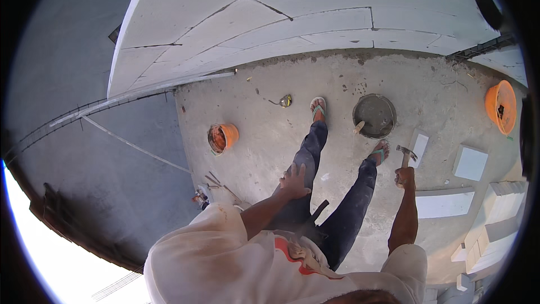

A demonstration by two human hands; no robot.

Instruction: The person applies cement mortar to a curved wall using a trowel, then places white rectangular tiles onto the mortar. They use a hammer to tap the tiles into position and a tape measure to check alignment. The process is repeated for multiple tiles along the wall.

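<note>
My right hand (404, 177) is wrapped round the handle of a claw hammer (406, 156), its metal head pointing away from me. Fingers spread, my left hand (295, 181) rests on my left thigh and holds nothing. By my right foot stands a round black tub (378, 114) of wet grey mortar, with a tool handle (359, 127) leaning over its near left rim. A white block piece (419, 147) lies on the floor just past the hammer. A yellow and black tape measure (286, 101) lies left of my left foot.
Ahead rises a white block wall (315, 22) with grey joints. One orange bucket (229, 135) lies tipped at the left; an orange basin (500, 107) is far right. White blocks (471, 162) lie and stack (495, 219) at the right. The floor drops off at a left edge (181, 129).
</note>
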